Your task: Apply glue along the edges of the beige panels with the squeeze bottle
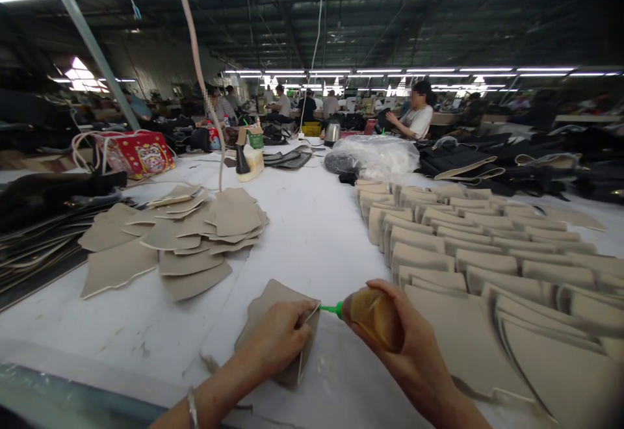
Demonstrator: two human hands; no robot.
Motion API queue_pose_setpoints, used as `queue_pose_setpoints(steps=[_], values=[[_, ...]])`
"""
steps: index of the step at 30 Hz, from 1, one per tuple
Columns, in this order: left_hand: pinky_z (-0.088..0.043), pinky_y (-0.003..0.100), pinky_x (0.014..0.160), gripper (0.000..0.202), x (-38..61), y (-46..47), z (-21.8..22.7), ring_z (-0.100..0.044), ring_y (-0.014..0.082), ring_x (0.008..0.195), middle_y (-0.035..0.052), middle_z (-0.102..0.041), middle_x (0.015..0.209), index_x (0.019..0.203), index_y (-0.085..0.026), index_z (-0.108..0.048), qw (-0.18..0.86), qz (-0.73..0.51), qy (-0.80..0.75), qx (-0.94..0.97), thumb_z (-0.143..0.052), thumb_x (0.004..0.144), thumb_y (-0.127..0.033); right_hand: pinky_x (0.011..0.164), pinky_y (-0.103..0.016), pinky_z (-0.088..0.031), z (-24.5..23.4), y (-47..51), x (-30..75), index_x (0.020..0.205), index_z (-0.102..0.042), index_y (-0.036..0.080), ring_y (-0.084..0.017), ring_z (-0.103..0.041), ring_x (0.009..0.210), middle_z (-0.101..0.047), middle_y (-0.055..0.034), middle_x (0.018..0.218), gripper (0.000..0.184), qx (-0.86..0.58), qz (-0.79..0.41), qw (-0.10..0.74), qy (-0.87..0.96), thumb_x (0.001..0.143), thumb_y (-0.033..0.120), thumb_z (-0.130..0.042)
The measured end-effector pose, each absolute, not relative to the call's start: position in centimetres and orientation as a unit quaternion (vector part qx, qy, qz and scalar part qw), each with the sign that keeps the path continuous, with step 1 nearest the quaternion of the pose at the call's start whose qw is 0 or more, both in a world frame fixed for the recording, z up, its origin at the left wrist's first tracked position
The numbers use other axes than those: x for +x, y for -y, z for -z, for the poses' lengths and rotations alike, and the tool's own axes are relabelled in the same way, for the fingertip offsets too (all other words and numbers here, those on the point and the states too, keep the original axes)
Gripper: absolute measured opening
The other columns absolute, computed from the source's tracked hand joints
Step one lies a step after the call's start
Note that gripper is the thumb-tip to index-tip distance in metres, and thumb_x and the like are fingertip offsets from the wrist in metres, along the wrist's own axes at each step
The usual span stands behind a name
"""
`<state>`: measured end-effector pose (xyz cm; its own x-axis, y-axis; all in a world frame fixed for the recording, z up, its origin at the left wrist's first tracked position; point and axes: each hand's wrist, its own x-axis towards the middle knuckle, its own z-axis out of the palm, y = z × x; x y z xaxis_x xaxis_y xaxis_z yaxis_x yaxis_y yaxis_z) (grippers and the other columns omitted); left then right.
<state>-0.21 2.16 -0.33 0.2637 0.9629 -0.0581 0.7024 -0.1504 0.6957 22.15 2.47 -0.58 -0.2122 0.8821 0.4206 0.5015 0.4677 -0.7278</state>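
My left hand (279, 337) lies over a beige sheet piece (266, 300) on the table, its fingers bent and pinching the piece near the right edge. A flap seems folded up there, partly covered by the fingers. In my right hand (416, 335) is a squeeze bottle (374, 317) with amber contents, tilted on its side. The tip of its thin green nozzle (332, 309) points left and meets the sheet's edge beside my left fingertips. Whether any liquid is coming out cannot be seen.
Loose beige pieces (195, 240) are heaped at the left. Rows of folded beige pieces (492, 260) cover the right side. Farther back are a plastic bag (375, 155), a red patterned bag (141, 154) and dark pieces (482, 162). A hanging cord (202, 84) reaches the table. Other people sit beyond.
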Motion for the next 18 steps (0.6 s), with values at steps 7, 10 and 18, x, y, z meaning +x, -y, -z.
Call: queue_pose_setpoints(steps=[7, 10, 18], values=[[-0.044, 0.024, 0.076, 0.049, 0.0, -2.2, 0.4, -0.063, 0.0181, 0.08, 0.0001, -0.072, 0.095, 0.106, -0.023, -0.068, 0.306, -0.18, -0.574, 0.738, -0.039, 0.067, -0.011, 0.083, -0.036, -0.048, 0.2, -2.4, 22.4, 0.118, -0.044, 0.026, -0.024, -0.061, 0.091, -0.06, -0.0053, 0.107, 0.047, -0.472, -0.242, 0.424, 0.734, 0.08, 0.039, -0.067], [-0.044, 0.024, 0.078, 0.051, 0.0, -2.3, 0.4, -0.063, 0.0184, 0.083, -0.0001, -0.072, 0.098, 0.108, -0.024, -0.067, 0.303, -0.175, -0.571, 0.743, -0.04, 0.067, -0.011, 0.081, -0.035, -0.049, 0.3, -2.5, 22.6, 0.118, -0.044, 0.026, -0.023, -0.061, 0.089, -0.059, -0.005, 0.105, 0.048, -0.475, -0.241, 0.435, 0.726, 0.079, 0.04, -0.068], [-0.044, 0.027, 0.083, 0.053, 0.2, -2.3, 0.4, -0.064, 0.0205, 0.093, 0.0011, -0.071, 0.105, 0.111, -0.024, -0.067, 0.299, -0.178, -0.569, 0.745, -0.04, 0.067, -0.012, 0.079, -0.033, -0.047, 1.0, -2.6, 23.2, 0.118, -0.044, 0.027, -0.022, -0.06, 0.088, -0.058, -0.0037, 0.105, 0.046, -0.465, -0.265, 0.433, 0.725, 0.08, 0.04, -0.067]])
